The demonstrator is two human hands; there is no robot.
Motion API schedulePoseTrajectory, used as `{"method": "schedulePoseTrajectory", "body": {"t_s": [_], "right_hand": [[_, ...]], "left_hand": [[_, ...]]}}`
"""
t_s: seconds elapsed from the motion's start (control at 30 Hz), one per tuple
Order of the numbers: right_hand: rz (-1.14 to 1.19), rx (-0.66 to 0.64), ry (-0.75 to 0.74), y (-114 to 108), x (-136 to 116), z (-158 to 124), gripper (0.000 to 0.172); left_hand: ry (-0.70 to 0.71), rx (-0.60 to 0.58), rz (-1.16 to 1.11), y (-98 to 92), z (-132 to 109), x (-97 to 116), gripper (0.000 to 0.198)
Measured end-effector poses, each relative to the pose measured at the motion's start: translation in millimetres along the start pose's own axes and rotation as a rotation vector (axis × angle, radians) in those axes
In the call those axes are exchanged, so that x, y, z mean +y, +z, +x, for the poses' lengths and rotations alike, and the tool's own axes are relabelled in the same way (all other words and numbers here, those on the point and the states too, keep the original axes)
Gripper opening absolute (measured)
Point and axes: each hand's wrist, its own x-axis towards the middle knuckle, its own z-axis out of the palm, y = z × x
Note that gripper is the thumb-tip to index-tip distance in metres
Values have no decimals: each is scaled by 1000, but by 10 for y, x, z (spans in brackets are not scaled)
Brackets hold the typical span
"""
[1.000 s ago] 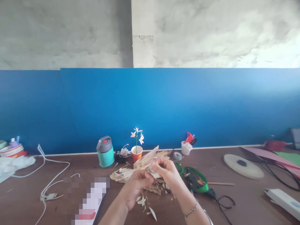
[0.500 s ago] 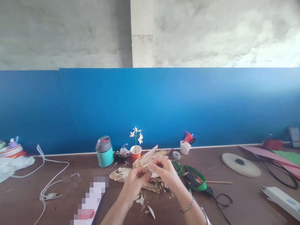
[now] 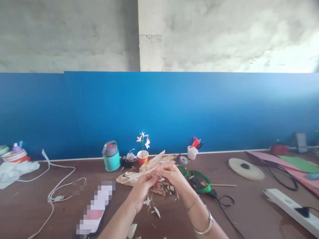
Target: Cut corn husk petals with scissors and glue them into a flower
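Note:
My left hand (image 3: 146, 186) and my right hand (image 3: 168, 173) meet over a heap of dry, pale corn husks (image 3: 129, 178). Thumbs and fingers are pinched together, closed on something small that I cannot make out. A bit of pale material shows beside the fingertips. Below the hands, cut husk pieces (image 3: 156, 211) lie scattered on the brown table (image 3: 174, 222). Just behind the heap, a red and white paper cup (image 3: 143, 159) holds a green stem with white flowers (image 3: 143, 139).
A teal flask (image 3: 111, 161) stands to the left, with a phone (image 3: 97, 212) and white cables (image 3: 53, 189) nearer me. Rightward are green tape (image 3: 205, 189), a tape roll (image 3: 183, 160), a cup of tools (image 3: 192, 152), a round disc (image 3: 246, 169) and a power strip (image 3: 291, 209).
My hands have drawn closer together, the right one moving slightly down and left so their fingertips meet. The view has shifted a little to the right.

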Motion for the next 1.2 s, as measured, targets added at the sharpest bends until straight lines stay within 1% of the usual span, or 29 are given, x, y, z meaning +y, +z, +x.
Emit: {"method": "schedulePoseTrajectory", "body": {"t_s": [0.07, 0.17, 0.2, 0.23, 0.3, 0.37, 0.43, 0.57, 0.63, 0.7, 0.8, 0.9, 0.97, 1.0, 1.03, 1.1, 1.13, 1.2], "right_hand": [[45, 12, 44, 36, 95, -30, 34], [106, 66, 164, 91, 286, -81, 36], [114, 97, 174, 107, 348, -95, 36], [114, 127, 150, 121, 402, -105, 38], [104, 113, 110, 139, 488, -113, 39], [99, 89, 101, 145, 551, -109, 40], [98, 94, 100, 142, 605, -97, 40], [73, 120, 60, 124, 689, -92, 40], [78, 129, 64, 112, 699, -106, 38], [68, 148, 63, 103, 686, -127, 37], [40, 183, 31, 107, 668, -153, 34], [11, 217, 2, 142, 696, -144, 38], [-81, 228, -7, 148, 712, -115, 41], [-191, 246, -3, 130, 705, -99, 42], [-325, 263, 10, 89, 680, -87, 44], [-707, 364, 59, -76, 577, -91, 47], [-780, 391, 69, -200, 505, -114, 41], [-915, 481, 110, -505, 354, -204, 21]], "left_hand": [[-27, 1, -20, -21, -39, -96, 28], [-63, -6, 16, -60, -53, -261, 32], [-66, -4, 28, -75, -45, -319, 35], [-62, 8, 24, -92, -31, -377, 37], [-27, 50, 2, -127, 0, -486, 40], [-14, 113, -17, -163, 23, -575, 42], [16, 153, 19, -194, 24, -639, 41], [102, 146, 164, -229, -9, -719, 37], [114, 129, 210, -237, -20, -752, 37], [83, 122, 223, -246, -19, -782, 39], [-3, 130, 206, -263, -10, -802, 41], [-43, 141, 185, -273, -9, -780, 42], [-37, 147, 183, -275, -17, -754, 42], [-32, 151, 180, -275, -22, -740, 42], [-30, 157, 177, -276, -28, -727, 42], [-34, 179, 173, -281, -41, -704, 41], [-35, 191, 173, -285, -46, -693, 40], [-30, 201, 175, -294, -53, -677, 39]]}}
